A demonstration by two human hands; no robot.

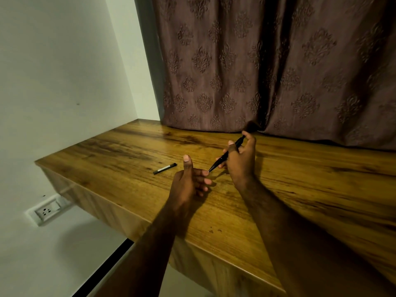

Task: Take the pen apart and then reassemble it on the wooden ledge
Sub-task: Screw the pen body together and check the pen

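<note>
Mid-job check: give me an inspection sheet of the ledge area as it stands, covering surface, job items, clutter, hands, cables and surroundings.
Surface: brown wood-grain ledge, dark streaks, a few small dark marks near the front edge.
Job's things: slim black pen body held tilted, tip down-left; short black pen cap with a pale band lying apart on the ledge, left of the hands.
Clutter: nothing seen.
Hands: right hand grips the pen body; left hand loosely curled, thumb up, fingertips near the pen tip; nothing visible in it.
Cables: nothing seen.
Surroundings: brown patterned curtain behind; white wall left; white wall socket below the ledge.
</note>
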